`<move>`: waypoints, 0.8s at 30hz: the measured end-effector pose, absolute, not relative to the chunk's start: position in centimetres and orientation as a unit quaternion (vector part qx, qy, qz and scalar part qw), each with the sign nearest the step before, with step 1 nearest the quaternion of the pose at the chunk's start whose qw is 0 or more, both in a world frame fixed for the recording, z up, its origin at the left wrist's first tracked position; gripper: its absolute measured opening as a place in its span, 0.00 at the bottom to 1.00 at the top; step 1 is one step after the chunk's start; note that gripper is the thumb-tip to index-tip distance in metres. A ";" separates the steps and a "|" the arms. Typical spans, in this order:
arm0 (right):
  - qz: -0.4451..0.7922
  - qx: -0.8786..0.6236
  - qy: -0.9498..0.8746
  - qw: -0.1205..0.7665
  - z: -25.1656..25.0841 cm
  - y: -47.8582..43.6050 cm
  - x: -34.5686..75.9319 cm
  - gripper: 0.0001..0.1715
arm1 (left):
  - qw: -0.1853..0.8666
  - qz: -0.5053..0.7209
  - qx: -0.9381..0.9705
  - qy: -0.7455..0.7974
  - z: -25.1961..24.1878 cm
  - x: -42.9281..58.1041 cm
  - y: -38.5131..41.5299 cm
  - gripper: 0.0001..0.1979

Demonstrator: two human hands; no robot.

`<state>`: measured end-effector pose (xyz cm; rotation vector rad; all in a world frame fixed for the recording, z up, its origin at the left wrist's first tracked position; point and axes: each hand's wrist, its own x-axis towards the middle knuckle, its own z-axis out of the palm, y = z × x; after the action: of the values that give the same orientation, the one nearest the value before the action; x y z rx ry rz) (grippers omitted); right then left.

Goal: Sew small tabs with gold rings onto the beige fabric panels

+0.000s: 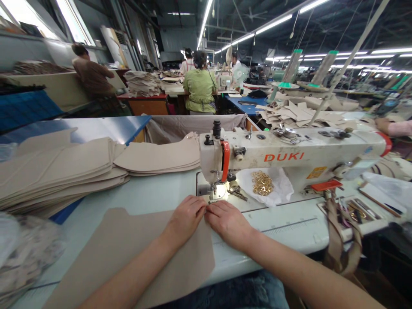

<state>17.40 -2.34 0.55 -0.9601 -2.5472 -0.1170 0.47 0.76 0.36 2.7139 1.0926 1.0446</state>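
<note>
A large beige fabric panel point(135, 240) lies on the pale table under my left forearm, its upper edge running to the white sewing machine's needle area point(220, 190). My left hand point(186, 216) is closed on the panel's edge, just in front of the presser foot. Right against it, my right hand point(229, 223) has its fingers curled and pressed together at the same spot. The fingers hide what the right hand pinches. A small light tab point(204, 198) shows just beyond the fingertips. The machine head point(210, 156) stands upright above the hands.
Stacked beige panels point(64, 171) lie at the left, reaching to the machine. Small gold metal fittings point(262, 183) sit on white paper under the machine arm, near thread snips point(238, 192). Straps point(334, 240) hang beside a tool tray point(357, 210) at right. Co-workers sit farther back.
</note>
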 end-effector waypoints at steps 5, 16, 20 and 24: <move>-0.059 -0.332 -0.923 0.184 0.6 -1.8 17.5 0.06 | 0.028 0.334 0.873 0.355 0.4 0.4 0.7 0.10; -0.062 -0.347 -0.920 0.170 0.7 -1.8 17.2 0.03 | 0.001 0.334 0.876 0.348 0.2 -0.3 0.4 0.13; -0.060 -0.345 -0.920 0.174 0.6 -1.6 17.1 0.04 | -0.011 0.326 0.884 0.334 0.4 -0.4 0.2 0.13; -0.062 -0.341 -0.922 0.170 0.6 -1.4 17.5 0.03 | -0.025 0.317 0.889 0.330 0.5 0.1 0.5 0.13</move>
<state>17.50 -1.42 0.62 -0.9694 -2.6199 -0.1758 0.07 0.46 0.52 2.8377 1.0520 1.0121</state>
